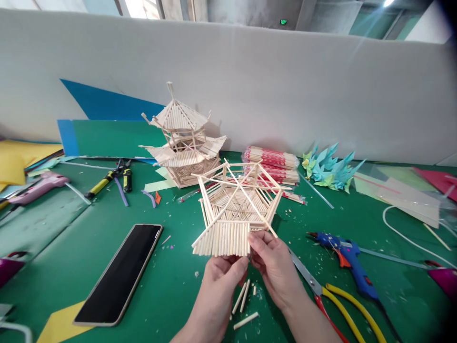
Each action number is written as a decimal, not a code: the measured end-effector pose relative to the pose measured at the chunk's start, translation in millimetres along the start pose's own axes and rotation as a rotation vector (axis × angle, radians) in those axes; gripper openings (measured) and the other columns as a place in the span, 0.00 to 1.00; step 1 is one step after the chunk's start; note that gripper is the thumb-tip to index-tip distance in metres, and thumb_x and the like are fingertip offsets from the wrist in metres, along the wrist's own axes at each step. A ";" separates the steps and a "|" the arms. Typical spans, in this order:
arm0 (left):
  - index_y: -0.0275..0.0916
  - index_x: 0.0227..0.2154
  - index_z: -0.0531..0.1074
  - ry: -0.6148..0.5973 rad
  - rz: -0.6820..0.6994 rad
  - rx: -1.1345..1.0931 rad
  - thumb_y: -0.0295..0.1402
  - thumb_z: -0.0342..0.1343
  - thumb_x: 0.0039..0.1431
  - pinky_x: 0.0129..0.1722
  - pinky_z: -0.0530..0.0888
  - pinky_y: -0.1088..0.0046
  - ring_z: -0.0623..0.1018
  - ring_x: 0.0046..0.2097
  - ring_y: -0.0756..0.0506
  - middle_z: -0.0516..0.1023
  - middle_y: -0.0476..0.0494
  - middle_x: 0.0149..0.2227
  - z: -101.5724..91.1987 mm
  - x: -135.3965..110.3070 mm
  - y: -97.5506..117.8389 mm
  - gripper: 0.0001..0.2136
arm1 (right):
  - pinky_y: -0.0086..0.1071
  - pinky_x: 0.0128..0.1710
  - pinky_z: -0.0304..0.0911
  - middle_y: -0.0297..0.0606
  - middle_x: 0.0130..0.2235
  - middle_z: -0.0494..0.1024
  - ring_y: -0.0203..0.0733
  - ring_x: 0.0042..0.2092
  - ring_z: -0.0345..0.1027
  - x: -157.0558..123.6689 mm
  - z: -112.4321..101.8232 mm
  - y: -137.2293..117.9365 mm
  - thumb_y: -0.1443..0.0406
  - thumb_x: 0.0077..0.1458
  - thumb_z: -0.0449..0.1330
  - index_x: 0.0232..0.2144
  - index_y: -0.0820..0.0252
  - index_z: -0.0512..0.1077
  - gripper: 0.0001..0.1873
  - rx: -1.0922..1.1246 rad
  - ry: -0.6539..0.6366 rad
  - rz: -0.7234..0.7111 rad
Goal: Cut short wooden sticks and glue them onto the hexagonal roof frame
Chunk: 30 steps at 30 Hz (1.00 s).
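Note:
A pavilion model (243,197) made of thin wooden sticks stands on the table before me, with open roof ribs and one sloped panel of short sticks (221,238) laid side by side. My right hand (273,267) is closed, thumb and fingers pinching the short stick (249,238) at the panel's right end. At the panel's lower edge, my left hand (223,283) is closed with its thumb against the stick ends and its fingers curled beneath. What its fingertips touch underneath is hidden. Several loose cut sticks (244,295) lie below my hands.
A finished two-tier stick pagoda (183,143) stands behind, beside packs of sticks (271,159) and folded paper (332,166). Scissors (317,286) and a blue glue gun (348,257) lie right; a phone (121,274), pliers (107,183) and a pink glue gun (41,188) lie left.

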<state>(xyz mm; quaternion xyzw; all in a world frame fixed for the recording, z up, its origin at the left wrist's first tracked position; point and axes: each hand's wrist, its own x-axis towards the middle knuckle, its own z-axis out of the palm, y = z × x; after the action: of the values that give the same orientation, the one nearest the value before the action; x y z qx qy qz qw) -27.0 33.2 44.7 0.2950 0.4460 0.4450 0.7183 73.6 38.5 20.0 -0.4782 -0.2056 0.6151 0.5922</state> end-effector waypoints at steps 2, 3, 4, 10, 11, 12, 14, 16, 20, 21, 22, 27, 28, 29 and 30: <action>0.35 0.06 0.66 -0.019 0.004 -0.001 0.28 0.60 0.42 0.20 0.58 0.79 0.57 0.21 0.53 0.62 0.52 0.14 1.0 1.4 0.2 0.15 | 0.26 0.20 0.44 0.25 0.16 0.61 0.28 0.19 0.48 -0.4 0.0 0.0 0.59 0.40 0.66 0.19 0.61 0.67 0.13 0.002 -0.002 -0.005; 0.34 0.07 0.67 -0.024 -0.001 -0.002 0.28 0.60 0.42 0.20 0.58 0.79 0.57 0.21 0.54 0.63 0.52 0.15 1.3 2.1 0.1 0.14 | 0.26 0.20 0.45 0.24 0.16 0.61 0.28 0.19 0.48 -0.6 -0.1 0.0 0.59 0.40 0.66 0.19 0.61 0.68 0.13 0.004 -0.004 -0.008; 0.34 0.09 0.69 -0.026 -0.005 -0.006 0.28 0.60 0.42 0.21 0.59 0.79 0.58 0.22 0.54 0.64 0.51 0.15 1.4 2.7 -0.3 0.12 | 0.26 0.20 0.45 0.24 0.16 0.60 0.28 0.19 0.48 -0.7 -0.3 0.1 0.59 0.40 0.65 0.19 0.61 0.68 0.13 0.005 -0.005 -0.009; 0.33 0.27 0.77 -0.037 -0.013 -0.047 0.26 0.60 0.44 0.26 0.62 0.78 0.63 0.24 0.53 0.71 0.49 0.21 -2.2 3.1 -4.9 0.05 | 0.25 0.19 0.43 0.24 0.16 0.61 0.27 0.19 0.48 0.4 -2.2 0.7 0.60 0.41 0.65 0.18 0.61 0.67 0.13 0.005 -0.002 -0.023; 0.33 0.27 0.77 -0.046 -0.011 -0.048 0.26 0.60 0.44 0.26 0.62 0.78 0.63 0.24 0.53 0.71 0.49 0.21 -2.8 3.0 -5.6 0.05 | 0.25 0.19 0.43 0.24 0.16 0.61 0.27 0.19 0.48 0.4 -2.5 0.7 0.60 0.41 0.65 0.18 0.61 0.67 0.12 0.005 -0.002 -0.024; 0.34 0.27 0.77 -0.059 -0.007 -0.045 0.26 0.59 0.44 0.25 0.62 0.79 0.63 0.24 0.53 0.71 0.50 0.21 -3.2 2.9 -6.2 0.05 | 0.25 0.19 0.43 0.24 0.16 0.62 0.27 0.19 0.48 0.2 -2.8 0.6 0.60 0.41 0.65 0.19 0.61 0.68 0.12 0.006 -0.002 -0.023; 0.34 0.28 0.76 -0.091 -0.008 -0.021 0.26 0.59 0.45 0.25 0.62 0.79 0.63 0.24 0.53 0.72 0.49 0.22 -4.7 2.5 -7.0 0.05 | 0.25 0.19 0.43 0.25 0.16 0.63 0.27 0.19 0.49 -0.5 -3.1 0.0 0.60 0.41 0.65 0.19 0.61 0.69 0.11 0.007 -0.004 -0.021; 0.35 0.28 0.75 -0.107 -0.015 0.038 0.26 0.59 0.46 0.24 0.61 0.79 0.63 0.24 0.53 0.72 0.49 0.24 -8.9 1.4 -7.4 0.04 | 0.25 0.18 0.43 0.24 0.15 0.63 0.27 0.18 0.48 -1.1 -2.8 -1.5 0.61 0.40 0.65 0.19 0.62 0.69 0.11 0.009 0.000 -0.024; 0.38 0.26 0.73 -0.060 0.036 0.370 0.29 0.57 0.49 0.25 0.63 0.78 0.66 0.26 0.51 0.71 0.49 0.25 -32.9 -1.3 -4.8 0.01 | 0.24 0.17 0.42 0.22 0.14 0.59 0.25 0.17 0.45 -1.9 -1.6 -5.7 0.62 0.38 0.67 0.18 0.62 0.69 0.11 0.018 0.012 -0.034; 0.38 0.25 0.72 -0.068 0.096 0.514 0.30 0.56 0.51 0.26 0.63 0.77 0.67 0.27 0.50 0.70 0.48 0.25 -41.6 -1.7 -2.9 0.03 | 0.24 0.17 0.42 0.22 0.14 0.59 0.25 0.17 0.45 -2.2 -1.3 -6.8 0.63 0.38 0.67 0.18 0.62 0.69 0.11 0.022 0.010 -0.031; 0.39 0.25 0.72 -0.094 0.183 0.674 0.31 0.55 0.52 0.28 0.64 0.75 0.68 0.28 0.49 0.70 0.48 0.25 -50.5 -1.8 -0.6 0.04 | 0.24 0.17 0.42 0.22 0.14 0.59 0.25 0.17 0.45 -2.4 -1.0 -7.8 0.63 0.37 0.67 0.18 0.62 0.69 0.11 0.025 0.008 -0.028; 0.39 0.32 0.73 -0.373 0.582 1.474 0.27 0.46 0.57 0.32 0.64 0.66 0.70 0.32 0.43 0.73 0.41 0.29 -82.3 -2.7 6.5 0.10 | 0.23 0.17 0.42 0.22 0.15 0.59 0.24 0.17 0.45 -4.1 -0.3 -10.5 0.63 0.37 0.67 0.19 0.63 0.70 0.10 0.031 -0.001 -0.015; 0.39 0.33 0.73 -0.427 0.643 1.593 0.26 0.44 0.58 0.33 0.64 0.65 0.70 0.32 0.42 0.73 0.41 0.30 -84.2 -3.3 5.0 0.11 | 0.23 0.17 0.43 0.22 0.15 0.59 0.24 0.17 0.45 -4.3 -0.2 -10.6 0.63 0.38 0.67 0.19 0.63 0.70 0.10 0.031 -0.001 -0.015; 0.38 0.35 0.73 -0.475 0.699 1.696 0.25 0.44 0.58 0.34 0.63 0.64 0.69 0.33 0.42 0.74 0.40 0.31 -84.8 -3.9 2.5 0.12 | 0.23 0.17 0.42 0.22 0.15 0.59 0.24 0.17 0.45 -4.5 -0.1 -10.5 0.63 0.38 0.67 0.19 0.63 0.70 0.10 0.031 -0.002 -0.015; 0.38 0.35 0.72 -0.514 0.755 1.783 0.25 0.43 0.58 0.35 0.63 0.63 0.69 0.35 0.42 0.74 0.40 0.33 -84.4 -4.5 -0.8 0.12 | 0.23 0.17 0.43 0.22 0.15 0.59 0.24 0.17 0.45 -4.5 0.0 -10.5 0.63 0.38 0.67 0.19 0.63 0.70 0.10 0.031 -0.003 -0.016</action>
<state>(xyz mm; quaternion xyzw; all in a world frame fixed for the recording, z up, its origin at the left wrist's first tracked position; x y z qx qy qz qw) -103.8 31.1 9.7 0.9353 0.3252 0.0699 0.1211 78.4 36.6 30.2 -0.4663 -0.2006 0.6143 0.6041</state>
